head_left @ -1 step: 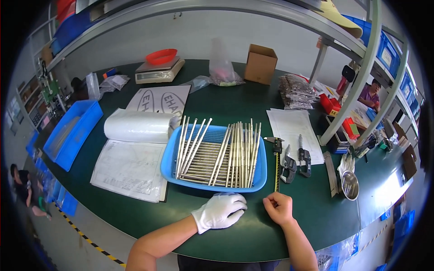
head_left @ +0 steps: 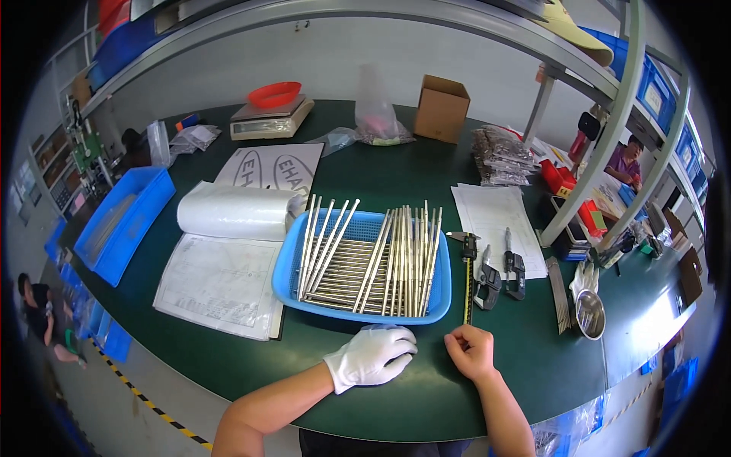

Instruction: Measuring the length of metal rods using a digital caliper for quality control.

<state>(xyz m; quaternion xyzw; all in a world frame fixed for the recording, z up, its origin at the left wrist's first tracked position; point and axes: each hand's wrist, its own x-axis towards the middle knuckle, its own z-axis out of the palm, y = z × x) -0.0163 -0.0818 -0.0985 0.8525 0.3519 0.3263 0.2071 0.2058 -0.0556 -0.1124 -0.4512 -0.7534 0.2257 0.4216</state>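
Observation:
My left hand (head_left: 373,356), in a white glove, lies palm down on the green table (head_left: 426,396), just in front of the blue basket tray (head_left: 284,268). The tray holds several long metal rods (head_left: 373,263) lying side by side. My bare right hand (head_left: 470,352) rests on the table with its fingers curled in, right below the lower end of a yellow-scaled caliper (head_left: 467,282). I see nothing held in either hand.
Two micrometers (head_left: 499,276) lie right of the caliper, beside a paper sheet (head_left: 493,219) and a small steel bowl (head_left: 590,314). At left are a white roll (head_left: 232,212), a drawing sheet (head_left: 217,283) and a blue bin (head_left: 122,221). A scale (head_left: 270,118), cardboard box (head_left: 440,108) and shelf post (head_left: 586,160) stand behind. A person (head_left: 626,161) sits far right.

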